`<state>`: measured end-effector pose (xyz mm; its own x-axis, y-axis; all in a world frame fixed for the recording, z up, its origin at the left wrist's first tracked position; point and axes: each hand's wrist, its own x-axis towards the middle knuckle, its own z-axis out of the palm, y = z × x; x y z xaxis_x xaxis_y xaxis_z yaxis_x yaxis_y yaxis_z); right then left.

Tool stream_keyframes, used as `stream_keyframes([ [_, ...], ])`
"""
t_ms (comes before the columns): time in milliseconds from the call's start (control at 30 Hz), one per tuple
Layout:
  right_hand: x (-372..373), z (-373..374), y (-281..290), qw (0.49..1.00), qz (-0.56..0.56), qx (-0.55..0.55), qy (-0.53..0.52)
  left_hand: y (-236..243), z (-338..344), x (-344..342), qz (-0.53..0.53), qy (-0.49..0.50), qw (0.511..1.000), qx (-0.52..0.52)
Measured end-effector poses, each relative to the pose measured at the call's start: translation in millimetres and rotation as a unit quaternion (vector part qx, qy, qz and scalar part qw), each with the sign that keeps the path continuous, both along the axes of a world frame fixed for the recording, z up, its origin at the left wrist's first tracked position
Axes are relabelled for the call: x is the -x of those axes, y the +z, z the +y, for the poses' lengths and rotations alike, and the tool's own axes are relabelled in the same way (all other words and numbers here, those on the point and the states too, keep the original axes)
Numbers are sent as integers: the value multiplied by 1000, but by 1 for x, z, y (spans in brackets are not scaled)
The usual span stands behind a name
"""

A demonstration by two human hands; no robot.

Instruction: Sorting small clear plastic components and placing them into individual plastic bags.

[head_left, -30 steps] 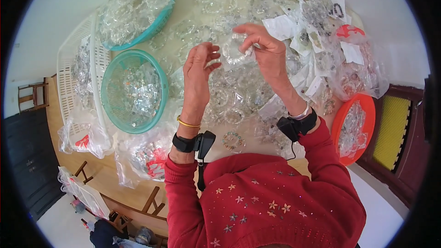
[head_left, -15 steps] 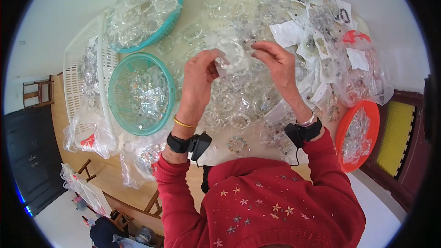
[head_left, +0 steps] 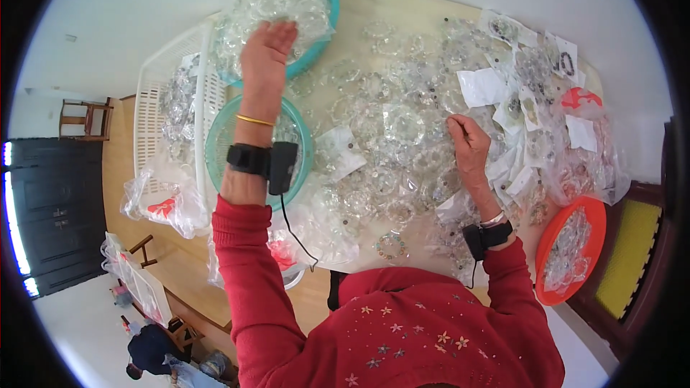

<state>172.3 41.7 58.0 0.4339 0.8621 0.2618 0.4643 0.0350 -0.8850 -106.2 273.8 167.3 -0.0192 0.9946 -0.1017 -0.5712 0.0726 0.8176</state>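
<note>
My left hand [head_left: 267,56] is held over the blue basin [head_left: 333,8], its fingers stretched out above a heap of clear-bagged bracelets [head_left: 248,0]. Nothing shows in its grasp. On the right side of the table, my right hand [head_left: 471,149] hovers low over the spread of bagged bead bracelets [head_left: 402,126], thumb and fingers pinched together. Whether anything small sits in that pinch cannot be made out. Beneath my left forearm lies a green basket [head_left: 307,154], partly hidden. A loose multicolored bead bracelet [head_left: 392,246] rests near the table's front edge.
Left of the basins stands a white slatted crate [head_left: 147,126] holding more bags. A red basin [head_left: 598,226] with bagged pieces sits at the right edge. White cards [head_left: 483,88] and a large plastic bag [head_left: 593,144] lie nearby. Another person [head_left: 152,348] is at lower left.
My left hand has swung away from the middle to the blue basin at the far left. The bagged bracelet held up between my hands is gone from there. My right hand has lowered.
</note>
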Motion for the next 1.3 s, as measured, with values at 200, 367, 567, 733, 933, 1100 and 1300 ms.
stream_keyframes([
  [200,-5,-2,-2,999,-45,-12,-26,-35,-54,-77,373,-182,905,-97],
  [367,1,4,-5,996,-52,-66,-31,-76,-52,-100,592,-152,703,-363],
  [567,-4,1,-5,994,-73,-78,-32,-97,-44,-122,658,-122,661,-340],
  [733,-4,2,-6,994,-70,-83,-28,-100,-42,-117,763,-65,534,-359],
  [933,-8,3,-8,992,-80,-98,-30,-77,-46,-119,755,-286,549,-219],
  [1100,-6,5,-5,991,-74,-102,-34,-94,2,-118,743,-115,562,-344],
  [1300,-1,5,-3,991,-79,-105,-34,-135,54,-125,752,-5,610,-252],
])
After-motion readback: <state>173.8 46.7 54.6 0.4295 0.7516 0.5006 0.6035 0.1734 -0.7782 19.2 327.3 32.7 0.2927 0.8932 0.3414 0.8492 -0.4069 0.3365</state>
